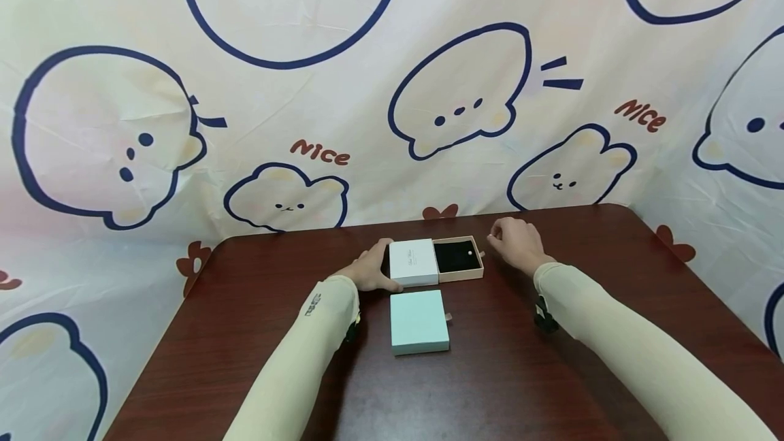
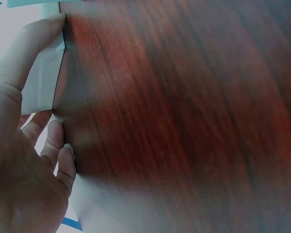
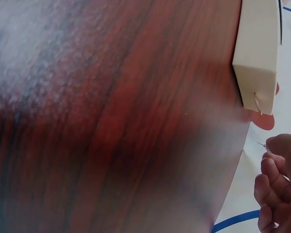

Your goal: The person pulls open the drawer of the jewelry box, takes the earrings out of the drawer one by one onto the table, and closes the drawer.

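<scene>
A white jewellery box with faint lettering lies toward the back of the table. Its cream drawer is slid out to the right, showing a black insert with one small pearl-like stud on it. My left hand grips the box's left end, thumb on the near side and fingers round the far side. Just right of the drawer is my right hand, raised off it. In the right wrist view, thumb and forefinger pinch a tiny earring; only its thin metal pin shows.
A closed mint-green box with a small pull tab lies just in front of the white one. The dark red-brown table stands against a cartoon-printed cloth behind and at both sides.
</scene>
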`<move>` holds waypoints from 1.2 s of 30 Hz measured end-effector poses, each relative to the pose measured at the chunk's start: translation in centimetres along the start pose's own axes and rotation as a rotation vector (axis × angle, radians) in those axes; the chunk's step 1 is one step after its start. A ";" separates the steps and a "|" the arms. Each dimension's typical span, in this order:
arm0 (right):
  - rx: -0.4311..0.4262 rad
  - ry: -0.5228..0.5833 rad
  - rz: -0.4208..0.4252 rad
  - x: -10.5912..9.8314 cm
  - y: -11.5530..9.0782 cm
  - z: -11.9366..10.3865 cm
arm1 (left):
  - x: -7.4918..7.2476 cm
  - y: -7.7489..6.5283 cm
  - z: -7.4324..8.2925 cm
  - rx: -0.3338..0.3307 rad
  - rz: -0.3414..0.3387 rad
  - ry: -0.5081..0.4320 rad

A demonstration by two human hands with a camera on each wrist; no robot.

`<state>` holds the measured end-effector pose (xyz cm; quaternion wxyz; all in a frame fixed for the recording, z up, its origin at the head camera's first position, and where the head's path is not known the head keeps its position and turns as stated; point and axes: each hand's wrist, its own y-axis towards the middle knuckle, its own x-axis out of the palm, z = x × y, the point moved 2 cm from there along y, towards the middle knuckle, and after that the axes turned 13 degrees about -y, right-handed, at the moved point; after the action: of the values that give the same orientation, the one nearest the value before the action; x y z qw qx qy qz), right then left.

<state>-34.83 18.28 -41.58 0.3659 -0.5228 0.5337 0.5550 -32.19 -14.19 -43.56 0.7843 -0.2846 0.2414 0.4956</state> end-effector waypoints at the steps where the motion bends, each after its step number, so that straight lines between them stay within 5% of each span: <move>1: 0.003 0.002 -0.003 0.1 0.0 0.0 | 0.0 0.0 0.0 0.000 -0.001 0.000; 36: 0.012 -0.001 -0.054 1.3 -0.3 1.0 | 0.2 0.1 -0.1 0.015 0.005 -0.011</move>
<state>-34.97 19.10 -42.99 0.3841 -0.5345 0.5224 0.5421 -32.20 -14.14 -43.75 0.7866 -0.2754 0.2414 0.4971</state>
